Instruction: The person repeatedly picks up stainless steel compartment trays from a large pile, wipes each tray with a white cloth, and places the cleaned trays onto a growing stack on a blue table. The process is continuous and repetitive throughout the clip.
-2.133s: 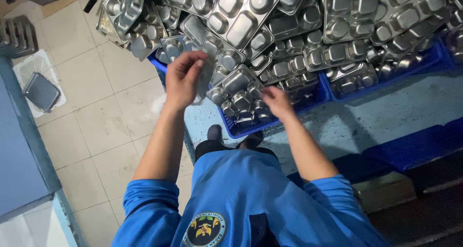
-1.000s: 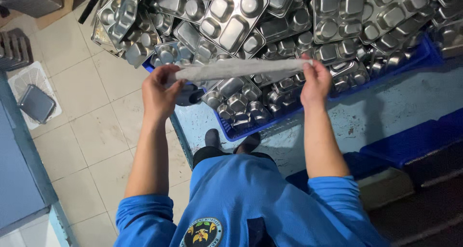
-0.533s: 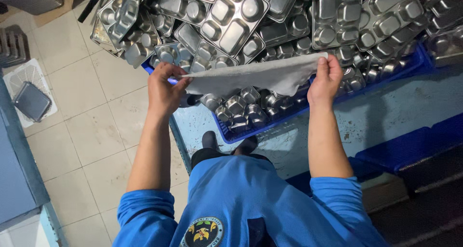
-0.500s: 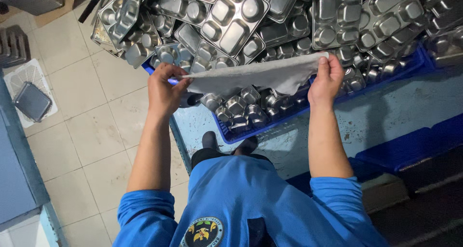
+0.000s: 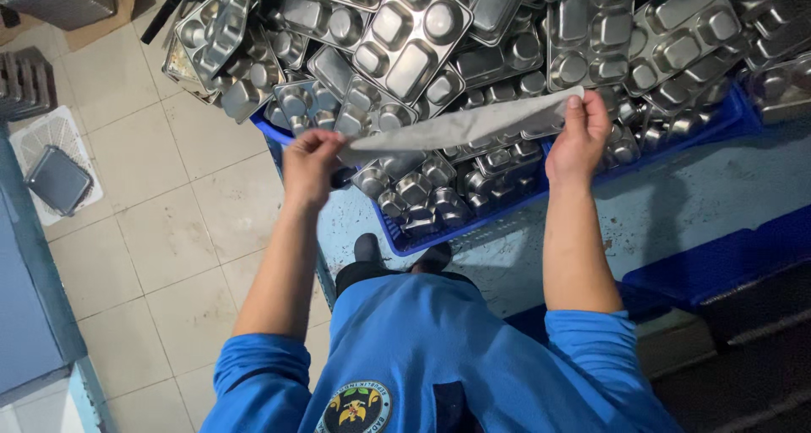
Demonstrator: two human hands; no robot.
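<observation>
Since 1 second ago, the gray cloth has tipped, its right end now higher. Left hand pinches the low left end between closed fingers. Right hand is clamped on the high right end. Stretched flat between both hands, the cloth hangs over a big pile of shiny metal trays. These trays fill a blue crate. Left of it lies tiled floor.
</observation>
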